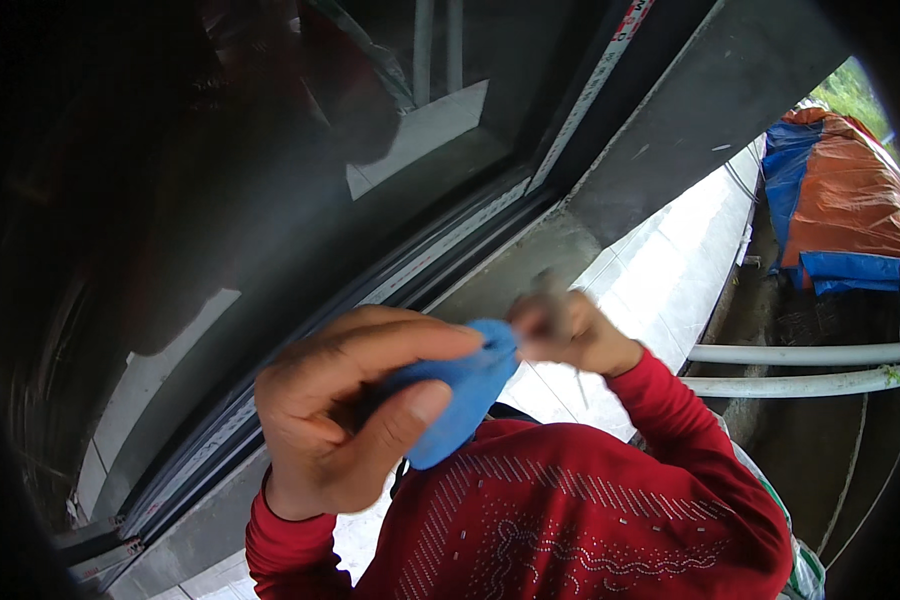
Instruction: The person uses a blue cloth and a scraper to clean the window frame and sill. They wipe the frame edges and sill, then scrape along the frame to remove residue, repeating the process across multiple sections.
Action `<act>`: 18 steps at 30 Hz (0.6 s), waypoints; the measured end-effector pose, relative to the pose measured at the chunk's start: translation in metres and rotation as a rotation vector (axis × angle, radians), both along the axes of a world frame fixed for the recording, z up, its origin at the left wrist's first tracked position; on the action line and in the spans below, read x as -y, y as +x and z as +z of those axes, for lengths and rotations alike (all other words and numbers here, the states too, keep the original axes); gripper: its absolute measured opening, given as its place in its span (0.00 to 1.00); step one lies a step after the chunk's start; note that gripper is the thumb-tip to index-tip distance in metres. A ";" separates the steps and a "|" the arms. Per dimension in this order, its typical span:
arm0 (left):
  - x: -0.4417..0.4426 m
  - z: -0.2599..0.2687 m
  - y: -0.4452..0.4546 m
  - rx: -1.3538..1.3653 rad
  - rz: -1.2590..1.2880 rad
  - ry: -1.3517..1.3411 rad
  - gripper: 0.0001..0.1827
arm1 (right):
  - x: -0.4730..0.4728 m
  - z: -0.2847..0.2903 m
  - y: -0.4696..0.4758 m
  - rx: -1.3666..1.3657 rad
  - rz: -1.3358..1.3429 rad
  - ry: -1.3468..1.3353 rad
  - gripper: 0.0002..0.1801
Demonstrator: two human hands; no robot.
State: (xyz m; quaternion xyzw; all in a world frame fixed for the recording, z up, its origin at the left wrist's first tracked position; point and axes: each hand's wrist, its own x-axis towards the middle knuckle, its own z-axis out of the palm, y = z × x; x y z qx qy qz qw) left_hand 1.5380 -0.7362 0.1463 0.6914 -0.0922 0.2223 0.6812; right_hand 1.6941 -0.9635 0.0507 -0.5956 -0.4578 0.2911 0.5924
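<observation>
My left hand [345, 412] pinches a blue cloth [457, 397] between thumb and fingers, in front of my chest. The cloth hangs down in a fold, and its upper end narrows towards my right hand. My right hand [577, 337] is up close to that end with its fingers curled in. A blur covers those fingertips, so whether they grip the cloth or something else is unclear. Something thin [581, 386] sticks out below the right hand. Left of both hands stands a dark glass pane [255, 225] in a dark frame, reflecting pipes and tiles.
Printed protective tape [420, 270] runs along the window frame. A grey concrete sill [525, 255] and wall [690, 112] border it. White floor tiles [645, 262] lie below. On the right are two white pipes [795, 354] and an orange and blue tarpaulin [840, 195].
</observation>
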 end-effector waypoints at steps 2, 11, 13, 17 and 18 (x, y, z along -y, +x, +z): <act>-0.004 -0.010 0.007 0.001 0.031 0.126 0.12 | 0.027 0.014 0.015 -0.206 -0.209 0.022 0.04; 0.025 -0.079 0.041 0.073 0.384 0.549 0.11 | 0.015 0.048 0.069 0.928 -0.836 0.203 0.06; 0.027 -0.096 0.056 0.023 0.424 0.616 0.10 | -0.007 0.037 0.092 1.027 -0.794 0.139 0.06; 0.027 -0.124 0.080 -0.152 0.453 0.688 0.09 | -0.007 0.027 0.097 0.347 -0.796 -0.188 0.08; 0.029 -0.130 0.082 -0.157 0.458 0.703 0.09 | -0.001 0.030 0.097 0.395 -0.778 -0.004 0.10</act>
